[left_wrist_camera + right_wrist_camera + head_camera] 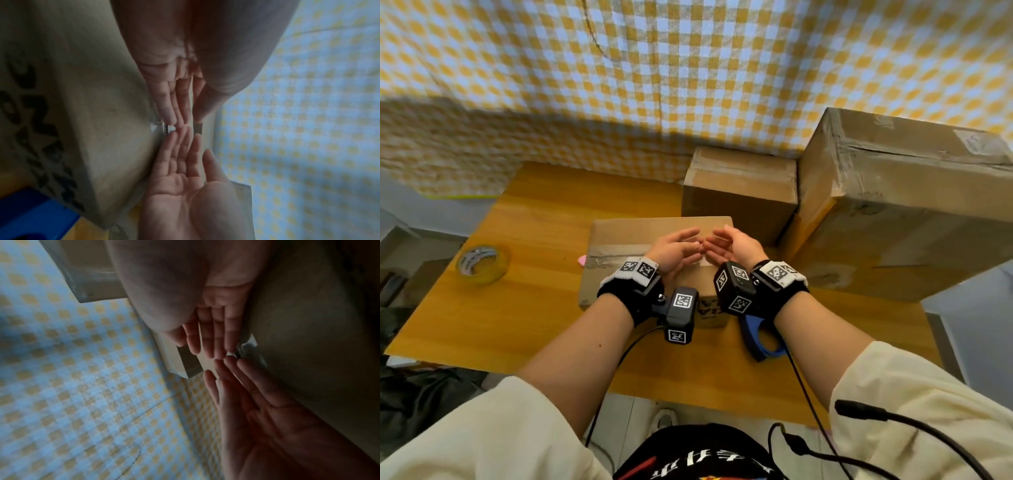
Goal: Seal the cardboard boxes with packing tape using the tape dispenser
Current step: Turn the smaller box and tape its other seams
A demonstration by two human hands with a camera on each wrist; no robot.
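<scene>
We see left hand (677, 251) and right hand (729, 247), both grips released, fingertips meeting over the small box (619, 240); tape dispenser (760, 337) on desk (541, 308).

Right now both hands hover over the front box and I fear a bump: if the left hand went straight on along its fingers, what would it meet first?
The right hand: the left hand points at its fingertips, almost touching above the box.

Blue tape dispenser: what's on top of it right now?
The right wrist and its camera mount hang over the blue tape dispenser, hiding its front; only the handle loop shows on the wooden table. Neither hand holds it.
</scene>
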